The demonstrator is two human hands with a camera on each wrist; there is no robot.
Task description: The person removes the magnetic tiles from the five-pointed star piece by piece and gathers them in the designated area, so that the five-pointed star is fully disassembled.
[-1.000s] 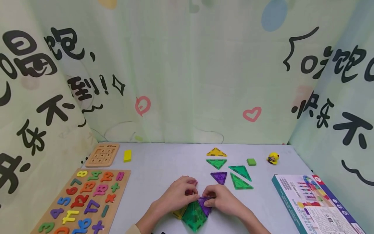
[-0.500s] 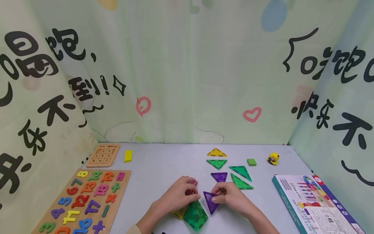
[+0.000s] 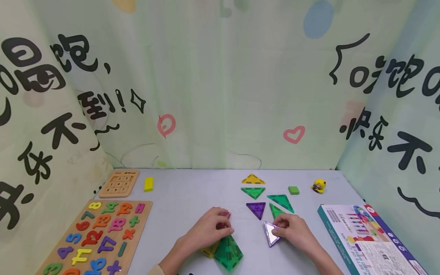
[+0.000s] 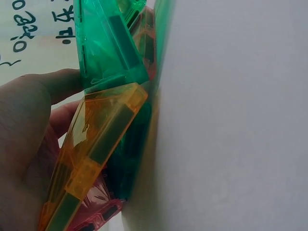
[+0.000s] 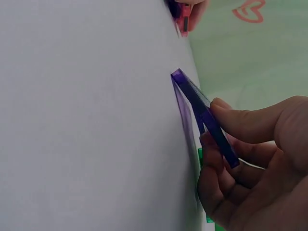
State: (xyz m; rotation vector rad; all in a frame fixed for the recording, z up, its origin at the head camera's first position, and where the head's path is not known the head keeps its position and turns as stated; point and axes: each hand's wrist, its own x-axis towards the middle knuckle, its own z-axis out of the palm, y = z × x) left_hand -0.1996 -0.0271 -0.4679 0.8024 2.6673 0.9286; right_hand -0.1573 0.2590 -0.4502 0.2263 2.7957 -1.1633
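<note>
My left hand [image 3: 209,232] holds a cluster of joined magnetic tiles: a large green piece [image 3: 229,255], a yellow tile [image 4: 96,144] and a pink tile [image 4: 98,202]. The hand covers part of the cluster in the head view. My right hand [image 3: 294,230], apart from it to the right, pinches a purple triangular magnetic tile [image 5: 207,120] between thumb and fingers, tilted over the table. Glare turns that tile's face whitish in the head view. Just beyond the right hand lies a green triangle [image 3: 275,210], partly hidden by it; a flat purple triangle [image 3: 256,209] lies nearby.
More loose triangles, yellow [image 3: 253,179] and green [image 3: 253,192], lie farther back. A green block [image 3: 293,190] and a duck figure [image 3: 319,186] stand behind right. A flat box [image 3: 374,240] lies right; a wooden number board [image 3: 139,225] and small number puzzle [image 3: 119,183] lie left.
My right hand has pulled the purple triangle away from the green piece and carried it to the right, turning its face. The left hand stays at the cluster.
</note>
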